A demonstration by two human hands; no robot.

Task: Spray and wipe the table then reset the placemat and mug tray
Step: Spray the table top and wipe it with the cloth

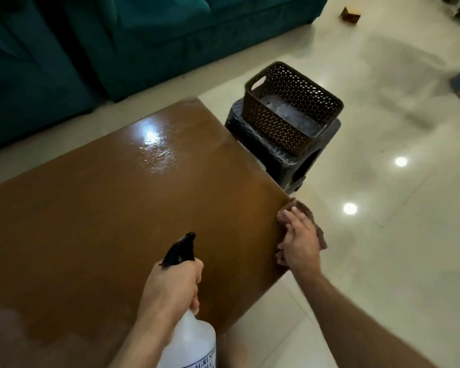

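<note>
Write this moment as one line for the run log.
left hand: holds spray bottle | right hand: presses cloth at table edge | placemat, mug tray: not visible

A home living room, by every sign: teal velvet sofa (144, 35) along the far side, low glossy brown tabletop (104, 208) set just in front of it, pale polished floor tiles (383, 261) mirroring round ceiling lights. Beside the tabletop's far corner, a dark woven-look plastic stool (279, 152) carrying a brown perforated basket (290, 110). A small brown block (350, 14) lying on the floor well beyond, near dark furniture legs at the top right corner. Household cleaning gear in use too: clear spray bottle (191, 338) with black trigger, reddish-brown cloth (316, 227) at the tabletop edge
</note>
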